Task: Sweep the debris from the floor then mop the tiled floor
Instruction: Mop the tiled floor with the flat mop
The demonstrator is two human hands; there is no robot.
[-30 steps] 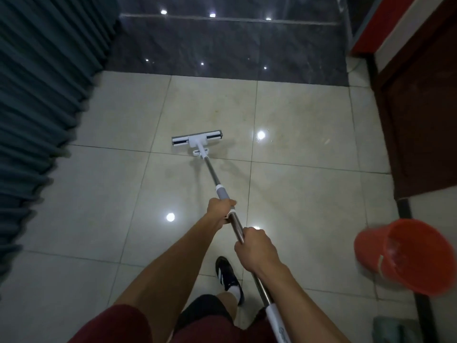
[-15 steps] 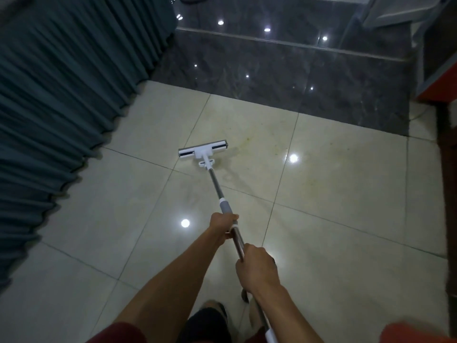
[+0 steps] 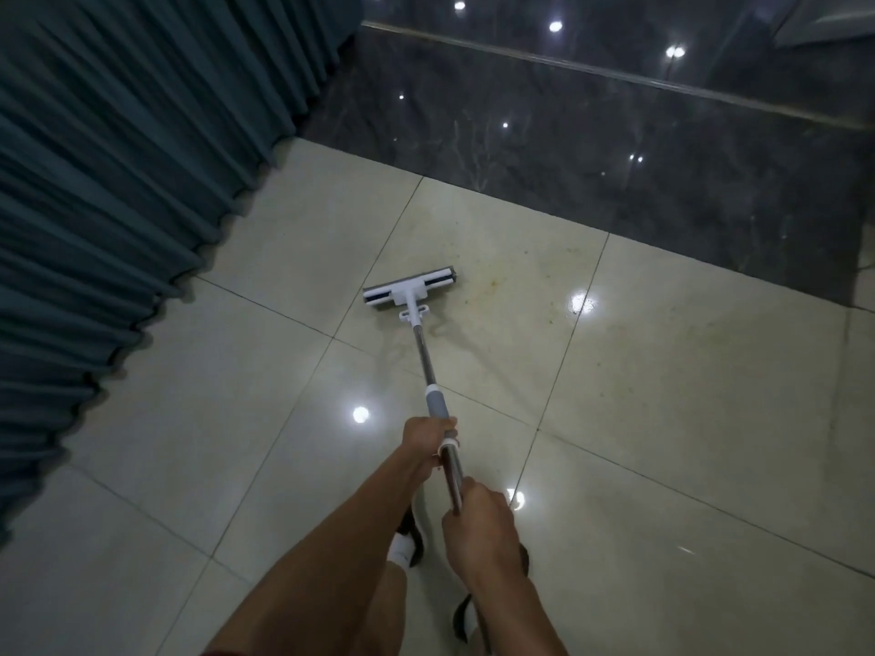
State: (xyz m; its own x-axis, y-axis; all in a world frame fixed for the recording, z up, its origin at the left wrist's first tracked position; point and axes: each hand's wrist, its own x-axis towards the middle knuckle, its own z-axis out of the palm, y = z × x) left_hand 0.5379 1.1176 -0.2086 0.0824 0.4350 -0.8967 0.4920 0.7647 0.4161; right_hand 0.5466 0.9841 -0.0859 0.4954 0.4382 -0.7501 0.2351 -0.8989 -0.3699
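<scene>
A flat mop with a white head (image 3: 410,290) lies on the glossy cream tiled floor (image 3: 663,395), near the middle of the view. Its metal handle (image 3: 424,357) runs back toward me. My left hand (image 3: 426,437) grips the handle just below the grey sleeve. Lower on the handle, closer to my body, my right hand (image 3: 480,530) is closed around it. Faint yellowish stains and small specks (image 3: 516,288) mark the tile to the right of the mop head.
A dark teal pleated curtain (image 3: 118,205) hangs along the left and reaches the floor. A band of dark polished marble (image 3: 592,172) runs across the far side. My feet in dark shoes (image 3: 412,537) stand below my hands.
The view has swung left and forward; the red bucket and the brown door on the right have left the frame. The mop head sits closer to the curtain and the dark marble band.
</scene>
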